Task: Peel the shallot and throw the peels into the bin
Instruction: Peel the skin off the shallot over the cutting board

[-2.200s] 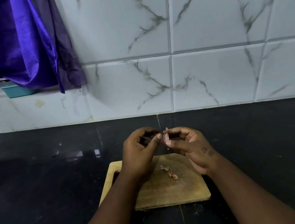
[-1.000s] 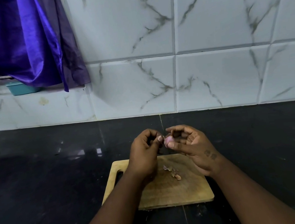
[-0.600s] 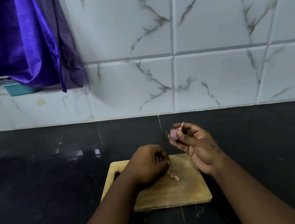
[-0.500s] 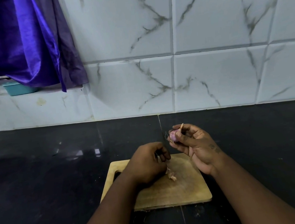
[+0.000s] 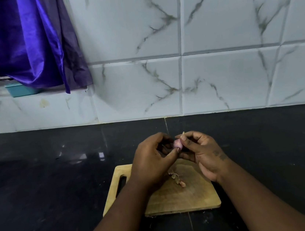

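Both hands are pinching the shallot (image 5: 177,144) between fingertips, left hand (image 5: 151,163) and right hand (image 5: 203,154) hovering above the cutting board (image 5: 186,197)'s far edge. Peels (image 5: 177,178) are lying below the fingers; bare black counter (image 5: 50,185) is spreading around.

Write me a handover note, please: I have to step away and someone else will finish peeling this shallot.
Left hand: fingertips on the shallot, picking at its skin.
Right hand: pinching the shallot, held above the far edge of the cutting board.
Done: pink flesh showing on the shallot; a few peels lie on the board.
Left: strip what skin remains, a dry tip still sticks up; gather the peels and bin them. No bin is in view.
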Tool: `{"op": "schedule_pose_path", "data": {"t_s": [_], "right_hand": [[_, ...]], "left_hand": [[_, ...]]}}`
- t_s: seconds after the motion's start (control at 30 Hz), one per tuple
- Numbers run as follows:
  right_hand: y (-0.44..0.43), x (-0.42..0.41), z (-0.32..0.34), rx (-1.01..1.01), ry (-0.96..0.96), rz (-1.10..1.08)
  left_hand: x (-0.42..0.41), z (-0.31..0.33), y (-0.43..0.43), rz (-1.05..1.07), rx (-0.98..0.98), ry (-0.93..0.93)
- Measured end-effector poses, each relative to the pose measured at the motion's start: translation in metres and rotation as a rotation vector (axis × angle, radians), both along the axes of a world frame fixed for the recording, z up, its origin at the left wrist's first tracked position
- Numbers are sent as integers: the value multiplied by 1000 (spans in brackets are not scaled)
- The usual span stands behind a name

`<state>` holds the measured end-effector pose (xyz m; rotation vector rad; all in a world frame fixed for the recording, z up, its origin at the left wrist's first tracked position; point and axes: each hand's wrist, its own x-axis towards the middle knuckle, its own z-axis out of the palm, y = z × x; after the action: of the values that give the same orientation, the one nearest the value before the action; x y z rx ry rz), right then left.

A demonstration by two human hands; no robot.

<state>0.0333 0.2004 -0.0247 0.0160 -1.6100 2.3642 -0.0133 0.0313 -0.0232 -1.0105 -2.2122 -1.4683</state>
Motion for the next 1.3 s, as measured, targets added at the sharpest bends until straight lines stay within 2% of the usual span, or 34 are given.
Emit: {"op": "schedule_pose_path", "data": {"t_s": [0.23,0.7,1.3], "right_hand": [[1,0,0,102,17,-32],[2,2,1,129,42,-47],[1,3,2,131,37,-55]], "left_hand": [[1,1,-2,-3,31,-40],[2,1,-1,-42,67,-163],[-3,-2,0,-17,149,-185]]}}
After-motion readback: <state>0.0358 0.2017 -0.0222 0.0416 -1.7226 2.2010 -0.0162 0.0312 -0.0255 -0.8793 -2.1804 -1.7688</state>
